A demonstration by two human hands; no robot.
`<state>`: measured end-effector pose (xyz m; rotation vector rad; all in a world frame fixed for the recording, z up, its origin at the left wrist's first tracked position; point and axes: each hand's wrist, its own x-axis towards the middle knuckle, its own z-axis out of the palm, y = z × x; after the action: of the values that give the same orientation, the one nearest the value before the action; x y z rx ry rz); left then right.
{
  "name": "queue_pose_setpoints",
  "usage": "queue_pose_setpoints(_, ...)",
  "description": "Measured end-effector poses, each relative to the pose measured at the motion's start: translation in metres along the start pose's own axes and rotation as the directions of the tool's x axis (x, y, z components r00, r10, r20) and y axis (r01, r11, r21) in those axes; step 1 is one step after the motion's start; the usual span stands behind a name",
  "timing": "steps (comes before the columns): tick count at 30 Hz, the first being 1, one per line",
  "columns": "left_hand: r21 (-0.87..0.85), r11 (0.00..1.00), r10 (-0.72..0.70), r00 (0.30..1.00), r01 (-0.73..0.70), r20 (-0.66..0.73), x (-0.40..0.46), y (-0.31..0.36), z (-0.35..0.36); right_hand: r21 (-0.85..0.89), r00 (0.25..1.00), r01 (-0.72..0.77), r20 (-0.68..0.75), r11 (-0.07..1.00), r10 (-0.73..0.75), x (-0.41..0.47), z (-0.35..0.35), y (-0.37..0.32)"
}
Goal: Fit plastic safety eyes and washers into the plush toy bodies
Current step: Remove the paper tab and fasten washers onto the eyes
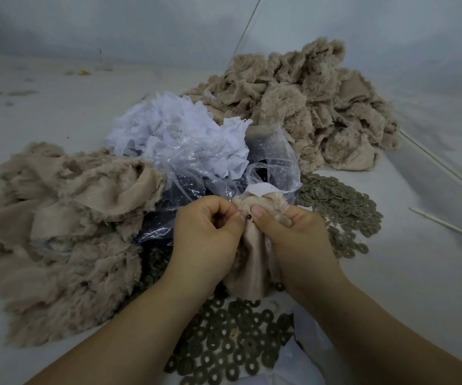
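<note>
Two hands work one plush body, held above the bench in front of the person. The left hand pinches the fabric; the right hand presses its thumb beside a dark safety eye seated in the cloth. Step in hand, as judged: seating one eye. The next move likely calls for a washer pushed onto the post from the inner side; no washer shows in either grip.

Count: one body in hand, one eye visible, two heaps of bodies (left heap, far heap), one plastic bag with white scraps, washers too many to count.
</note>
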<state>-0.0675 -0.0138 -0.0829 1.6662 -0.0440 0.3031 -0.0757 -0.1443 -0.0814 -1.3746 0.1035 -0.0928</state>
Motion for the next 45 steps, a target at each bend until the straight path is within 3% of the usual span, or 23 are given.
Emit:
queue_pose_setpoints(8, -0.096, 0.995, -0.039, 0.998, 0.035, -0.041, 0.001, 0.001, -0.001, 0.076, 0.997, -0.068, 0.048, 0.995, 0.064, 0.001, 0.002, 0.003)
queue_pose_setpoints(9, -0.124, 0.991, -0.049, 0.997, 0.042, -0.057, 0.002, 0.001, -0.004, 0.030, 0.998, -0.057, 0.042, 0.998, 0.056, 0.001, 0.002, 0.004)
queue_pose_setpoints(12, -0.110, 0.994, 0.010, 0.998, -0.016, -0.059, 0.004, 0.006, -0.010, -0.343, 0.992, 0.129, 0.052, 0.930, -0.118, 0.003, -0.002, 0.003)
queue_pose_setpoints(16, 0.173, 0.981, 0.076, 0.994, -0.087, 0.073, 0.008, 0.006, -0.010, -0.442, 0.957, 0.281, 0.198, 0.852, -0.213, 0.002, -0.004, -0.003)
queue_pose_setpoints(21, 0.124, 0.992, -0.014, 0.966, -0.019, 0.257, 0.012, 0.013, -0.016, -0.456, 0.942, 0.298, 0.284, 0.839, -0.180, 0.002, -0.005, -0.004)
queue_pose_setpoints(25, 0.192, 0.962, 0.137, 0.954, -0.192, 0.268, 0.011, 0.019, -0.018, -0.411, 0.941, 0.280, 0.298, 0.867, -0.163, 0.004, -0.008, -0.008)
queue_pose_setpoints(28, 0.224, 0.921, 0.266, 0.936, -0.318, 0.232, 0.011, 0.019, -0.019, -0.330, 0.956, 0.179, 0.282, 0.927, -0.084, 0.007, -0.012, -0.008)
queue_pose_setpoints(37, 0.122, 0.914, 0.367, 0.915, -0.388, 0.166, 0.008, 0.013, -0.018, -0.117, 0.963, -0.065, 0.255, 0.991, 0.093, 0.009, -0.016, -0.007)
queue_pose_setpoints(42, 0.222, 0.822, 0.472, 0.846, -0.524, 0.249, 0.010, 0.008, -0.019, -0.016, 0.948, -0.166, 0.272, 0.986, 0.164, 0.011, -0.017, -0.008)
queue_pose_setpoints(45, 0.188, 0.809, 0.498, 0.820, -0.557, 0.282, 0.009, 0.006, -0.018, 0.033, 0.949, -0.187, 0.265, 0.982, 0.172, 0.012, -0.018, -0.007)
